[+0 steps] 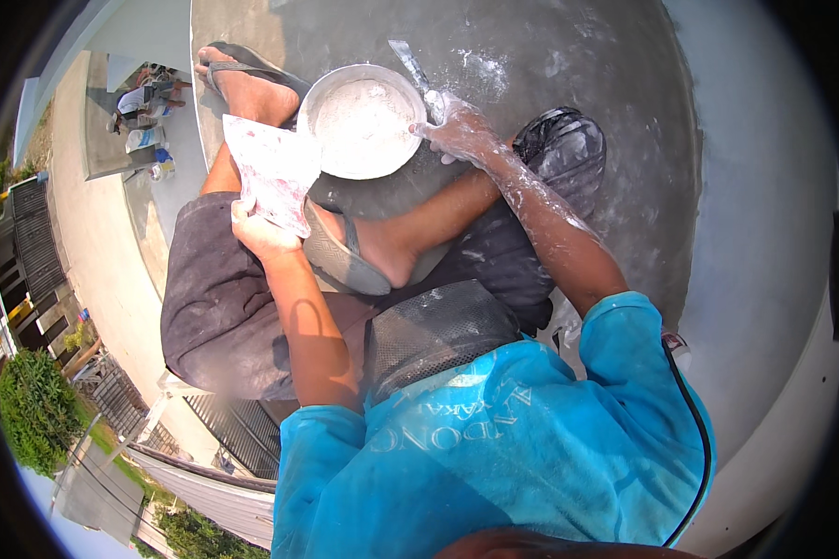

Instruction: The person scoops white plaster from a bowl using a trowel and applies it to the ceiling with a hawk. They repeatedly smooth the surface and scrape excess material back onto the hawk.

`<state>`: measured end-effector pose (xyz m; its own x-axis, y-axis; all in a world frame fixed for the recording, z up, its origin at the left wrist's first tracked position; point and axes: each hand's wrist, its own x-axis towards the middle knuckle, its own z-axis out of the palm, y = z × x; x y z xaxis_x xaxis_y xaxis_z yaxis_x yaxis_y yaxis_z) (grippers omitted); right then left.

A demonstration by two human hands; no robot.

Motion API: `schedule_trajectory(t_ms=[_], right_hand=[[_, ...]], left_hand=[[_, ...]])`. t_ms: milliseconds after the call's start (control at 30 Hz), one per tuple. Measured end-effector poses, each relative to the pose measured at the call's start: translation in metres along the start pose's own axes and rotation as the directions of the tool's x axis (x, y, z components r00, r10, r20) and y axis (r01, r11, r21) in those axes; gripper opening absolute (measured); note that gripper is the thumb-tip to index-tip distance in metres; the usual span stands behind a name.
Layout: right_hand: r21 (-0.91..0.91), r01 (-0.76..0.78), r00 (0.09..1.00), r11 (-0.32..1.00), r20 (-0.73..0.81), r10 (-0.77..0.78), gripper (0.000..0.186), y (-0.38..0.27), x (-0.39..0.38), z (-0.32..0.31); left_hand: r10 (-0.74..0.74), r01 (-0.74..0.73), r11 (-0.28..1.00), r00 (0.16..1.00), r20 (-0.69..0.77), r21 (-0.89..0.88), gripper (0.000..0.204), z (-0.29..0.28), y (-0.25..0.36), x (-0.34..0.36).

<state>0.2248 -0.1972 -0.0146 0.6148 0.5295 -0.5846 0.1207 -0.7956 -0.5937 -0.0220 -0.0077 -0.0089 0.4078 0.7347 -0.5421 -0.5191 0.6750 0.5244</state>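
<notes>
My left hand (267, 233) grips the lower end of a limp, white packet with reddish marks (268, 172). The packet's upper right side overlaps the rim of a round, pale metal bowl (309, 104). Loose white powder (365, 119) fills much of the bowl, with lumps on top. My right hand (461, 130), dusted white, is closed around the handle of a putty knife (406, 61) at the bowl's right side. The knife's flat blade points up and away, over the floor. My right thumb is close to the bowl's rim.
I sit with legs folded around the bowl, sandals (350, 261) on my feet. White smears mark the grey floor (615, 102). A pale wall (764, 186) rises at the right. Beyond the floor edge at far left, a person (138, 101) sits near bags.
</notes>
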Motion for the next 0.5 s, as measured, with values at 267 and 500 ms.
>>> schedule_trajectory(t_ms=[267, 500], right_hand=[[0.344, -0.228, 0.973, 0.911, 0.047, 0.226, 0.048, -0.028, -0.019, -0.001], [0.64, -0.186, 0.976, 0.745, 0.031, 0.217, 0.069, -0.022, 0.019, -0.017]], left_hand=[[-0.168, 0.171, 0.977, 0.985, -0.03, 0.129, 0.087, 0.019, -0.026, 0.0], [-0.087, 0.084, 0.996, 0.986, 0.142, 0.021, 0.077, -0.001, -0.029, 0.022]])
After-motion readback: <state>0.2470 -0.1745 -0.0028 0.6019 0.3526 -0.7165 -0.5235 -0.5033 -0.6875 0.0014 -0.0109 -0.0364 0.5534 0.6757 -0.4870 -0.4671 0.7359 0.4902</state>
